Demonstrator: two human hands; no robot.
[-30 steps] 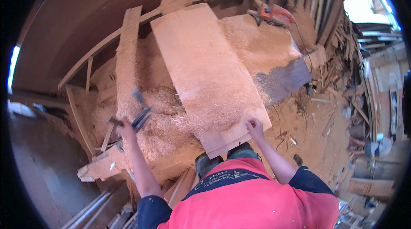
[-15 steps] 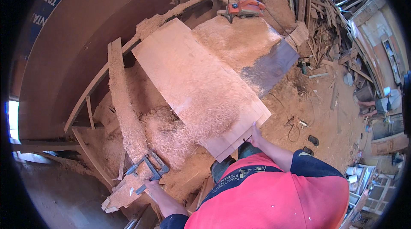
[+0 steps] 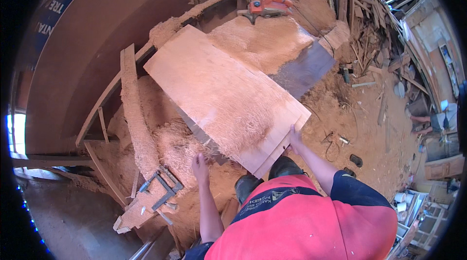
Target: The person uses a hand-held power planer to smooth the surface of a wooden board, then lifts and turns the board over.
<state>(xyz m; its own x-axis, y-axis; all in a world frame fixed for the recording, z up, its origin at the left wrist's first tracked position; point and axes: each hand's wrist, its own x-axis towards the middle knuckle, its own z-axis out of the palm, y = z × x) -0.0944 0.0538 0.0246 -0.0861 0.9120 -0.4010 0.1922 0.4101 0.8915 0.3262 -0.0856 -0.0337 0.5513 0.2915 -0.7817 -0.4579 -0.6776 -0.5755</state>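
Note:
A wide wooden board (image 3: 194, 73), strewn with shavings at its near half, lies slantwise across a low work surface. My right hand (image 3: 294, 139) is closed on its near right corner, thumb on the upper face; the fingers underneath are hidden. Beside the board's near left edge my left hand (image 3: 199, 166) is raised, apparently empty with its fingers loosely extended. To its left, a grey metal clamp (image 3: 163, 189) sits on the near end of a dusty plank (image 3: 134, 114). A dark gap shows under the board's left edge.
A red electric planer (image 3: 267, 8) rests at the far end beyond a dark panel (image 3: 309, 68) partly covered with sawdust. Scrap wood (image 3: 367, 26) is heaped at the far right. A cable (image 3: 333, 148) and black sandals (image 3: 356, 160) lie on the dusty floor at right.
My left hand has left the clamp and risen rightward toward the board. The board has turned slightly counterclockwise, its far end going left and its near end right, with my right hand still on it.

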